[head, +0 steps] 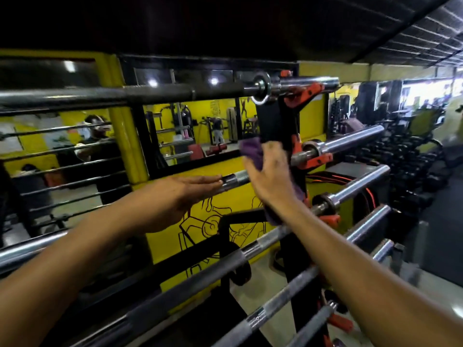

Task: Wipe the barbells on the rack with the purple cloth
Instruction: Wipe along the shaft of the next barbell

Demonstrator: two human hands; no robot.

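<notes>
Several barbells lie across a black rack (274, 126), one above another. My right hand (269, 174) grips the purple cloth (250, 151) and presses it against the knurled shaft of the third barbell (236, 178), close to the rack upright. Part of the cloth hangs below my wrist. My left hand (175, 196) lies flat with straight fingers on the same shaft, just left of the cloth. The top barbell (125, 92) and the second barbell (350, 140) sit above my hands. Lower barbells (250, 249) run under my forearms.
Orange collars (310, 90) clamp the bar sleeves at the rack's right side. A yellow wall with mirrors (195, 128) stands behind the rack. Dumbbell racks (406, 166) fill the right side, with open floor (441, 221) beyond them.
</notes>
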